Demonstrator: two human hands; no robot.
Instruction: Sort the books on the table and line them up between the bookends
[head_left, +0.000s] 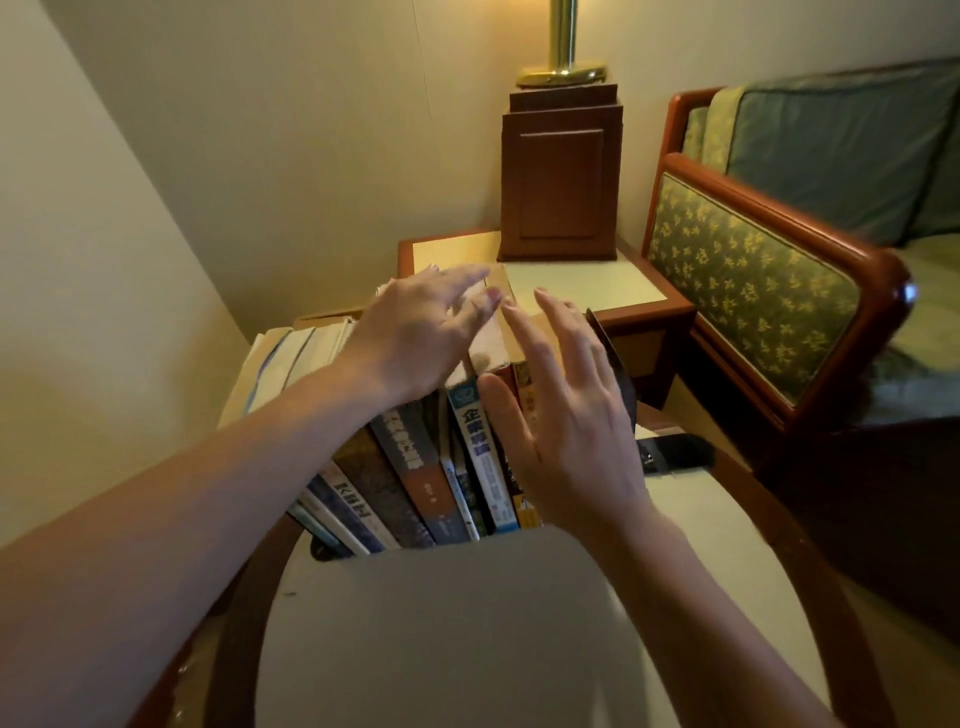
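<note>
A row of several upright books (415, 467) stands spine-up on the round white table (467, 623), leaning slightly left. A black bookend (615, 364) rises at the row's right end, its base plate (675, 454) flat on the table. Only a dark bit of the left bookend (324, 553) shows under the row. My left hand (415, 332) hovers over the top edges of the books, fingers straight. My right hand (561, 415) is spread over the right end of the row, thumb by a blue-and-white spine (480, 457). Neither hand grips anything.
A square side table (587, 291) with a wooden lamp base (561, 176) stands behind the books. A wooden armchair with green patterned upholstery (753, 270) is to the right. The wall (104, 260) runs close along the left. The table's front half lies bare.
</note>
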